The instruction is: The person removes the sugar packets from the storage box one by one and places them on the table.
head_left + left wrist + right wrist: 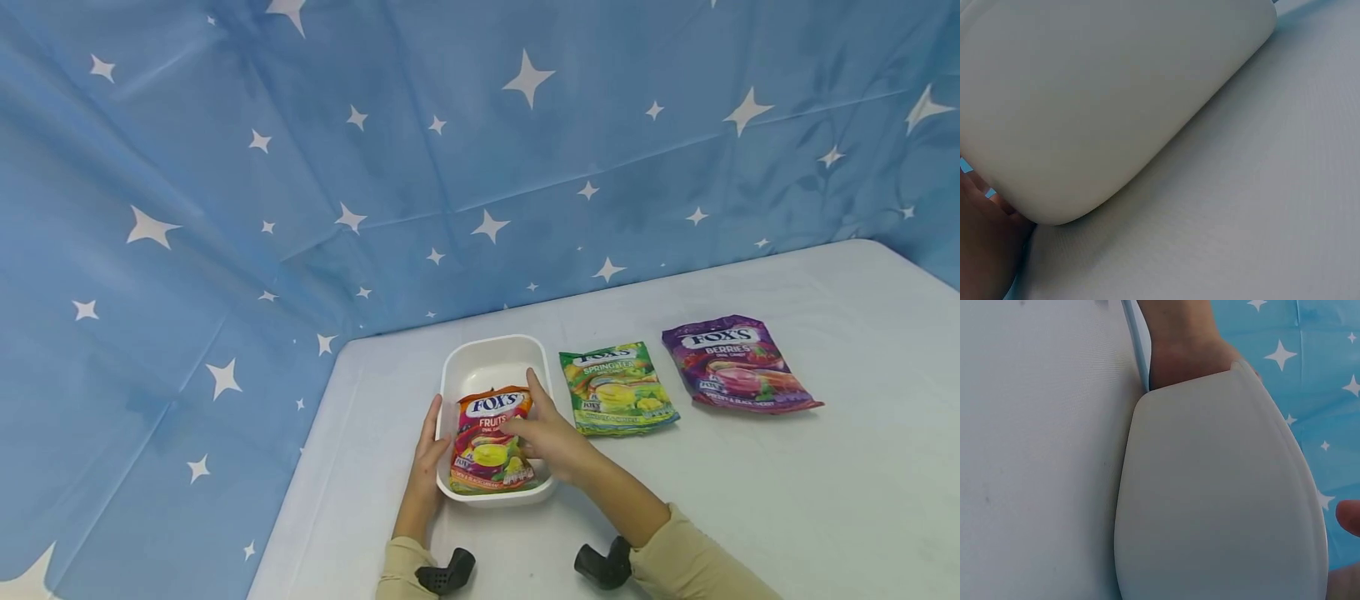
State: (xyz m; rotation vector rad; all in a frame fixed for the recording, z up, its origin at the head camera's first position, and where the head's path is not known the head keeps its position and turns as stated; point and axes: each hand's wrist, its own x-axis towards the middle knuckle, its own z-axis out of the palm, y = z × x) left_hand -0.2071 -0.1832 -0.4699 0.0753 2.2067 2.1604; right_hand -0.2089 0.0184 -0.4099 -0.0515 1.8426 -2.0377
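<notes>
A white plastic tub (491, 360) stands on the table with an orange-red bag of Fox's Fruits candy (487, 446) lying inside it. At the tub's left side, my left hand (427, 462) holds the wall, fingers along the outside and thumb over the rim. My right hand (551, 437) reaches in over the right rim and grips the bag's right edge, thumb on its front and index finger pointing up. In the left wrist view the tub's outer wall (1104, 100) fills the upper left. Only the thumb (1349, 517) and a little of the right hand show in the right wrist view.
Right of the tub lies a green bag of Fox's Spring Tea candy (618, 390). Farther right is a purple bag of Fox's Berries candy (738, 365). A white cloth covers the table (825, 492). Blue star-patterned curtain (420, 192) hangs behind and at the left.
</notes>
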